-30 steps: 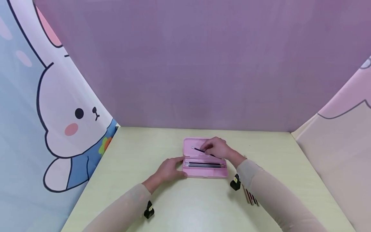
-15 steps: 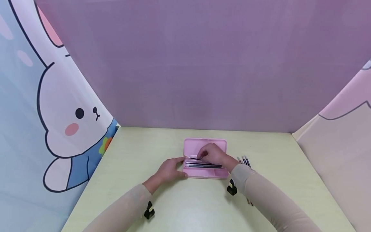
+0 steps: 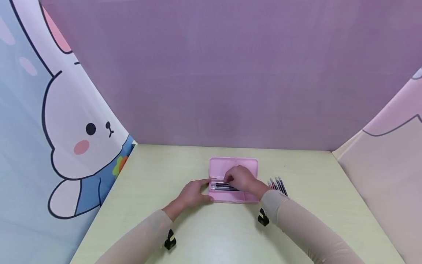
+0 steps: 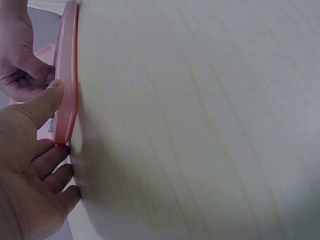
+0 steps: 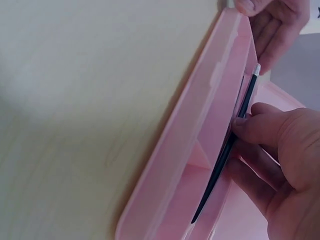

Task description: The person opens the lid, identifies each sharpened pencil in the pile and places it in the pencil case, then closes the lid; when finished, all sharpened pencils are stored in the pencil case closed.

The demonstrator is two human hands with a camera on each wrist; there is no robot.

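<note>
A pink pencil case [image 3: 225, 197] lies open on the table, its lid [image 3: 219, 167] tipped back. My left hand [image 3: 192, 194] holds the case's left end, the thumb against the front wall and the fingers at the end, as the left wrist view shows. With thumb and fingers my right hand [image 3: 242, 178] pinches a dark pencil [image 5: 215, 175] with a pale end, low in the long back compartment. More dark pencils [image 3: 220, 188] lie lengthwise in that compartment, partly covered by the right hand. The front compartment [image 5: 220, 110] shows a divider.
To the right of the case, several pencils [image 3: 277, 185] lie side by side on the table [image 3: 158, 165], partly under the right sleeve [image 3: 296, 216]. Black wrist devices [image 3: 263, 218] hang beneath both forearms. A purple backdrop [image 3: 230, 73] stands behind the table.
My right hand has come down from over the lid into the case, bringing the pencil from a slant to lie along the others. The left hand stays where it was.
</note>
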